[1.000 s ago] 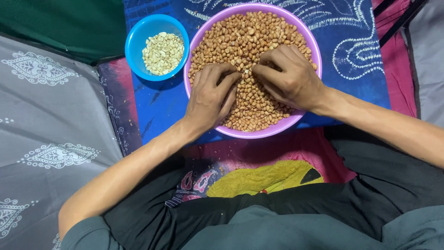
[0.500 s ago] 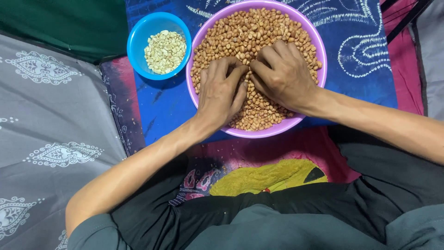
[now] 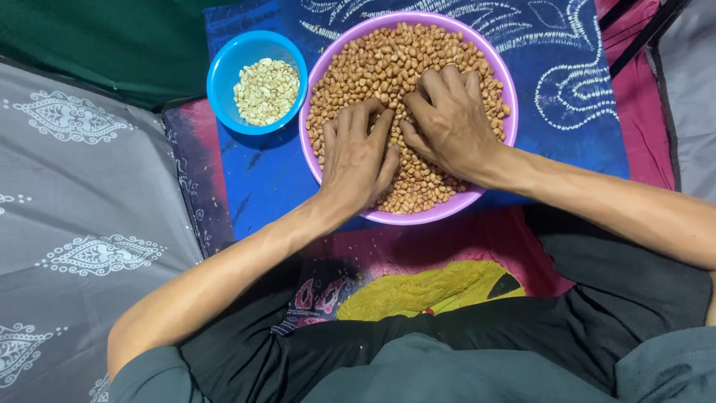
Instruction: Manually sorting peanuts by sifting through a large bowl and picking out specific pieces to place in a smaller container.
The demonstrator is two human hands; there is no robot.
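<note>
Both hands lay palm-down on the brown peanuts (image 3: 388,60) in the purple bowl (image 3: 507,89): left hand (image 3: 356,160), right hand (image 3: 447,123); fingers curled, their grip hidden underneath.

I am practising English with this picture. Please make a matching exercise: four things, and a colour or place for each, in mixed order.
Things:
1. small bowl
2. big bowl
3. left hand
4. pale peeled peanuts

Descriptions:
A. purple
B. inside the small bowl
C. blue
D. resting on brown peanuts

Pairs: 1-C, 2-A, 3-D, 4-B
</note>
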